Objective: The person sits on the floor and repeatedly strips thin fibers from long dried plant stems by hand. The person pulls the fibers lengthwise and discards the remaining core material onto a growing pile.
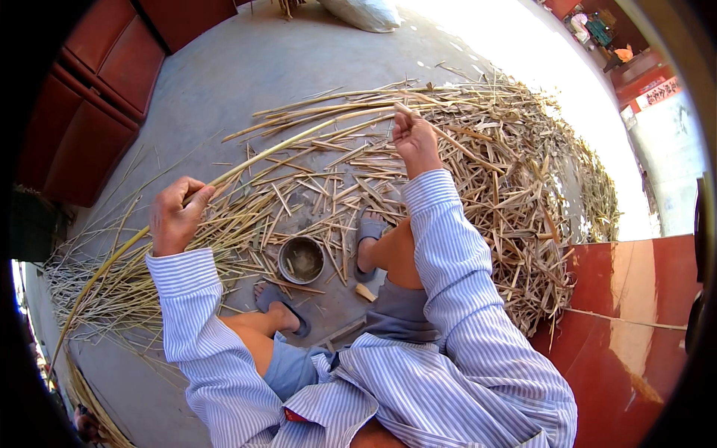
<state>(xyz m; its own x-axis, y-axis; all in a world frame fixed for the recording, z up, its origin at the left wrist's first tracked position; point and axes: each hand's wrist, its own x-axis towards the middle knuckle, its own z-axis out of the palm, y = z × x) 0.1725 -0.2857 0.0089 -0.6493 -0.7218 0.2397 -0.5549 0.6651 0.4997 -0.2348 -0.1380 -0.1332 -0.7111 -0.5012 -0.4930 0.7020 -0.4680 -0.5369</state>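
A long, thin yellow-green reed stalk (280, 146) is stretched between my two raised hands, its thin tail bending down to the lower left. My left hand (176, 214) is closed round it, thumb pressed along the stalk. At the stalk's far end my right hand (416, 142) is closed, with a pale bit of stalk showing above the fingers. Whether the right fingers also grip a dry strip (467, 149) running off to the right, I cannot tell. Below and between my hands, a round metal bowl (301, 260) with some liquid stands on the floor.
Many cut stalks (321, 179) lie across the grey floor (224, 82). A big heap of dry husks (515, 216) spreads on the right, and thin stems (112, 284) on the left. Red armchairs (97, 104) stand at left, a shiny red panel (620, 321) at right, a pale sack (364, 13) at the back.
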